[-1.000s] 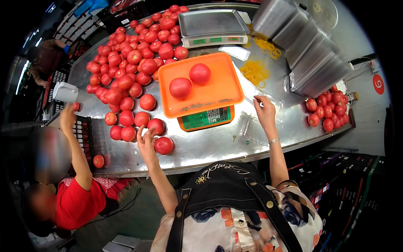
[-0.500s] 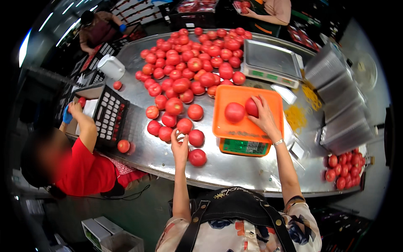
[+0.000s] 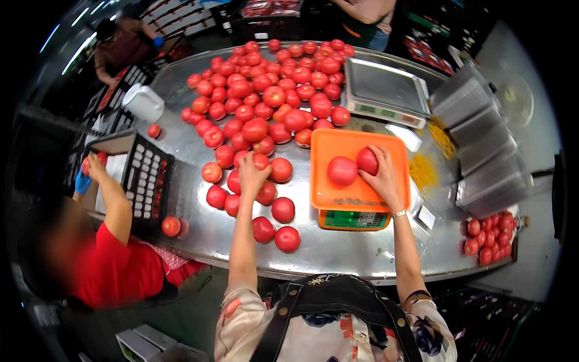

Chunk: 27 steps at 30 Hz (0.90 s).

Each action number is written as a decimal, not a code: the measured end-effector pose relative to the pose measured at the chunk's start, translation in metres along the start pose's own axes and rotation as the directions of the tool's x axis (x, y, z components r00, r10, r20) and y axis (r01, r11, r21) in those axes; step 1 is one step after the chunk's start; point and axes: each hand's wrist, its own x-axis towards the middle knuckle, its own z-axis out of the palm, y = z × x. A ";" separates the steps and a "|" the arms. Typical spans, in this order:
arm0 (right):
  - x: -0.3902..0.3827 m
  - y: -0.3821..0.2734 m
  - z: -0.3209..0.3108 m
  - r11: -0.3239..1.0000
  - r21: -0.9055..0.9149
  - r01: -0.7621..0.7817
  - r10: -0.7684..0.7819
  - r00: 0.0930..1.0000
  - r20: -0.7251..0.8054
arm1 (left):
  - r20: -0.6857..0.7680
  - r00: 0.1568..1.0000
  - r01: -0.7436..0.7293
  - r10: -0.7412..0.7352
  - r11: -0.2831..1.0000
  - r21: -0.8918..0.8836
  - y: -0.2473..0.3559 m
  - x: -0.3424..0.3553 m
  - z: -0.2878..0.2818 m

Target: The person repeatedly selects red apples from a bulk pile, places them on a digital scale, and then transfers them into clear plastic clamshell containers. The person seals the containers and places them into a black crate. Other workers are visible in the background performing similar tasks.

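My left hand (image 3: pixel 253 178) reaches into the near side of a loose heap of red tomatoes. Its fingers and thumb curl around a tomato (image 3: pixel 261 161), and the hand partly covers those beside it. Closer to me, two tomatoes lie side by side, one of them a large tomato (image 3: pixel 287 239). My right hand (image 3: pixel 380 177) grips a tomato (image 3: pixel 366 160) over an orange tray (image 3: pixel 386 148). Touching or close to that one, another tomato (image 3: pixel 342 171) rests on the tray. The tray sits on an orange scale (image 3: pixel 353 221) with a green display panel.
Behind the tray stands a second scale (image 3: pixel 386 84) with a metal pan. Yellow rubber bands (image 3: pixel 424 172) and stacked clear plastic boxes (image 3: pixel 476 139) are at right. At left are a white jug (image 3: pixel 143 102), a black crate (image 3: pixel 148 178) and a co-worker in a red shirt (image 3: pixel 129 265).
My left hand has moved away from me to a farther tomato. A tomato now shows nearer me where that hand was. My right hand still holds its tomato on the tray.
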 end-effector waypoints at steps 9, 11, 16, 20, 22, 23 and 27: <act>-0.050 -0.020 -0.027 0.952 0.255 -0.172 0.218 0.961 -0.168 | 0.157 0.984 0.088 0.085 0.533 -0.842 0.125 -0.023 -0.028; -0.066 -0.027 -0.034 0.808 0.534 -0.250 0.363 0.924 -0.116 | 0.173 0.963 0.037 0.206 0.537 -0.843 0.156 -0.021 -0.007; -0.098 -0.031 -0.061 -0.154 0.955 -0.253 0.413 0.862 0.295 | 0.075 0.751 -0.574 0.656 0.705 -0.417 0.250 -0.021 0.035; -0.113 -0.033 -0.080 -0.289 0.935 -0.207 0.352 0.885 0.305 | 0.295 0.626 -0.698 0.722 0.687 -0.202 0.280 -0.036 0.075; -0.125 -0.026 -0.084 -0.311 0.929 -0.200 0.337 0.891 0.305 | 0.372 0.591 -0.726 0.716 0.673 -0.143 0.284 -0.048 0.086; -0.129 -0.026 -0.089 -0.295 0.936 -0.190 0.338 0.896 0.289 | 0.362 0.590 -0.733 0.721 0.667 -0.133 0.286 -0.052 0.090; -0.138 -0.023 -0.097 -0.205 0.960 -0.193 0.351 0.901 0.256 | 0.336 0.576 -0.745 0.745 0.648 -0.161 0.278 -0.062 0.088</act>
